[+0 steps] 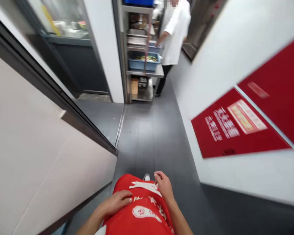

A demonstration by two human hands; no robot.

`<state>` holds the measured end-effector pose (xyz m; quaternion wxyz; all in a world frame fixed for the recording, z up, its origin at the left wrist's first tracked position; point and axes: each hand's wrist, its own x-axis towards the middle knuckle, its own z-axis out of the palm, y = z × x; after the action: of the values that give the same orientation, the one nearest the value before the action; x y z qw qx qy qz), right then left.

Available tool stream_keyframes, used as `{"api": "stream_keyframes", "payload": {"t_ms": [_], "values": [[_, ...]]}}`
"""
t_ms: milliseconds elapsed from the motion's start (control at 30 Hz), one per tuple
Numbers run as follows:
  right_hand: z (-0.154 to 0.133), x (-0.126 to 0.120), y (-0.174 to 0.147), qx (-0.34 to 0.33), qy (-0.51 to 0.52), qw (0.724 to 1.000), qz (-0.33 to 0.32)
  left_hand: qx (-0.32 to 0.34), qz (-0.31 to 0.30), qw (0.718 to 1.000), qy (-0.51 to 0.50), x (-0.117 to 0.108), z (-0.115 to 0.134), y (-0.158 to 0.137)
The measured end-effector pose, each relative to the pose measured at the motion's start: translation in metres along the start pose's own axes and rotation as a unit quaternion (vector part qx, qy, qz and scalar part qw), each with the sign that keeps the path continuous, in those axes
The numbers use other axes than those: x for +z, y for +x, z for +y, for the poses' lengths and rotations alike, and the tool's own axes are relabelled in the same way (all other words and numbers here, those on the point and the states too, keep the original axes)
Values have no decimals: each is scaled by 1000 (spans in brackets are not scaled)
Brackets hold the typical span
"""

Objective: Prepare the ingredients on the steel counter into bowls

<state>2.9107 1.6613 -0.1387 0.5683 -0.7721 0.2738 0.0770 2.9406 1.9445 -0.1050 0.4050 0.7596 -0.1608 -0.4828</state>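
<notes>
My left hand (117, 201) lies flat on the red apron (139, 212) with white lettering that I wear, fingers spread over its left side. My right hand (164, 186) rests on the apron's upper right edge, its fingertips curled against the white print. Neither hand holds a separate object. The tip of a shoe (146, 177) shows just beyond the apron on the dark grey tiled floor (149, 137).
I stand in a narrow corridor. A pale wall (34, 156) with a dark-framed window runs along the left, and a white wall with red cabinet doors (235, 127) along the right. Ahead, a metal shelf rack (142, 55) holds a blue tub, with a person in white (175, 36) beside it.
</notes>
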Motion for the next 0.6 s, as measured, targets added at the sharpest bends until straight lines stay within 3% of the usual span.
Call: {"api": "stream_keyframes", "payload": {"t_ms": [133, 267, 367, 467, 600], "values": [[-95, -1, 137, -75, -69, 988, -116, -60, 131, 982, -123, -30, 5, 58], [-176, 36, 255, -129, -122, 965, -192, -49, 232, 951, -198, -106, 18, 143], [-219, 64, 315, -132, -110, 964, -202, -35, 286, 925, -249, -181, 46, 188], [-246, 82, 357, -99, -97, 966, -218, -44, 348, 885, -307, -243, 61, 205], [-271, 107, 422, -92, -161, 942, -279, -97, 428, 804, -402, -291, 32, 215]]}}
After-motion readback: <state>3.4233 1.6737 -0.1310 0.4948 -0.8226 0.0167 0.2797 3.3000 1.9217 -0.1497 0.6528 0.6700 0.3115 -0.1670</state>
